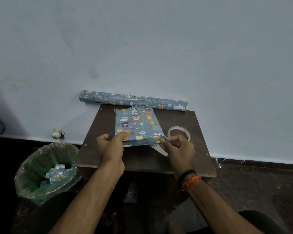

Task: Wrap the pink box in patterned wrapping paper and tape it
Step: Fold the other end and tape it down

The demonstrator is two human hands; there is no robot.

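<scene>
Box (139, 126) fully papered; we judge near-end fold in hand. Left hand (112, 146) presses paper, right hand (177, 145) pinches corner flap. Next we need tape roll (178, 132).

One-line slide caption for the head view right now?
Both hands fold the near end flap of the wrapped box: left hand presses, right hand pinches; tape roll waits alongside.

1 view only, head-mounted, looking forward and down from above the person's forearms. It sits close over the table (189, 168), with the wall filling the whole upper half. Both hands meet near centre frame: left hand (111, 146) and right hand (178, 146) on the parcel (139, 125). Beyond their grip lies the roll (132, 99); left and nearer, the bin (32, 168).
</scene>
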